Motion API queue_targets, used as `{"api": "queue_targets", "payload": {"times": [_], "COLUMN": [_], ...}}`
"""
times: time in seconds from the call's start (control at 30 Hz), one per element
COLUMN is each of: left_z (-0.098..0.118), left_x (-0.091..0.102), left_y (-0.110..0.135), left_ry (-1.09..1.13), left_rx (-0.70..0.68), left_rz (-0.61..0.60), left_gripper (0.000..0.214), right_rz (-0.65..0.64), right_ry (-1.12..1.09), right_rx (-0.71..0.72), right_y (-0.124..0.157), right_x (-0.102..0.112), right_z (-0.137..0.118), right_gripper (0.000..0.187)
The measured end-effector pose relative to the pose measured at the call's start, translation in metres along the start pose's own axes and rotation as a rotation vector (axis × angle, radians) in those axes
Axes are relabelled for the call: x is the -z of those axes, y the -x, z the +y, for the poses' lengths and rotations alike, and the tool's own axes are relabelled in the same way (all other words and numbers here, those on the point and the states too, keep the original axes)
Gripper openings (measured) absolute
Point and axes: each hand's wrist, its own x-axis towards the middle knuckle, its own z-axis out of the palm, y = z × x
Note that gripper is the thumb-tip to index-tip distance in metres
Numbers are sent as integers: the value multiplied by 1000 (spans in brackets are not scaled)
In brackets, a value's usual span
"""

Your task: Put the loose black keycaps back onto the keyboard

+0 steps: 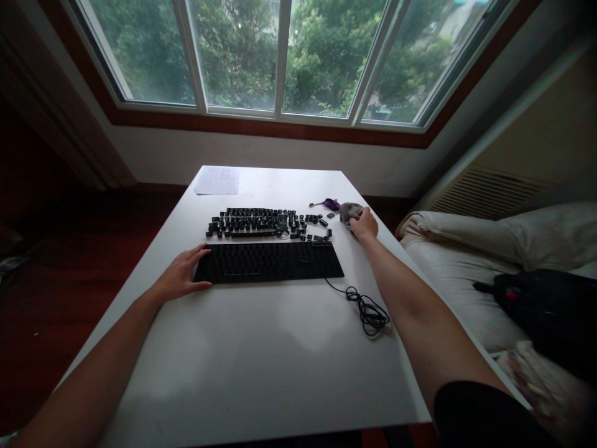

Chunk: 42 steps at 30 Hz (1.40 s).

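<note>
A black keyboard (270,261) lies on the white table, its key bed without keycaps. My left hand (181,272) spans the keyboard's left end, thumb at the front edge and fingers at the back corner. Behind the keyboard, several loose black keycaps (256,221) stand in rough rows, with a long one in front. At the table's right edge, my right hand (365,225) is closed on a crumpled grey cloth (349,211). Just left of the cloth lies a small purple-handled tool (331,204), whose kind I cannot make out.
The keyboard's coiled black cable (368,311) lies on the right of the white table (252,361). Paper sheets (217,180) rest at the far left corner. A pale sofa (448,267) with a black bag (545,311) stands to the right; a window is ahead.
</note>
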Motion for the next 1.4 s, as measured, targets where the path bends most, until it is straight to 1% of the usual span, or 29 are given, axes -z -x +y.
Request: {"api": "queue_targets", "payload": {"times": [0.23,0.43,0.6,0.67,0.83,1.03,1.3,1.4], "left_z": [1,0,0,0,1,4,2,1], "left_x": [0,0,0,0,0,2,1,1], "left_y": [2,1,2,2,2,2,2,2], "left_ry": [-16,-21,-18,-12,6,7,4,2], "left_rx": [-6,-15,-12,-9,-6,1,-10,-11], "left_rz": [6,7,2,3,11,6,2,3], "left_gripper": [95,94,93,94,94,94,93,93], "right_rz": [-7,52,90,80,-10,-29,-69,-29], "right_ry": [67,67,75,78,75,89,73,59], "right_rx": [40,13,34,42,67,68,42,51], "right_y": [1,2,2,2,8,13,6,-1], "right_x": [2,2,-2,-4,-10,-8,-3,-2], "right_z": [-9,-10,-6,-5,-3,-4,-10,-15], "right_gripper": [28,23,22,20,16,20,26,28]}}
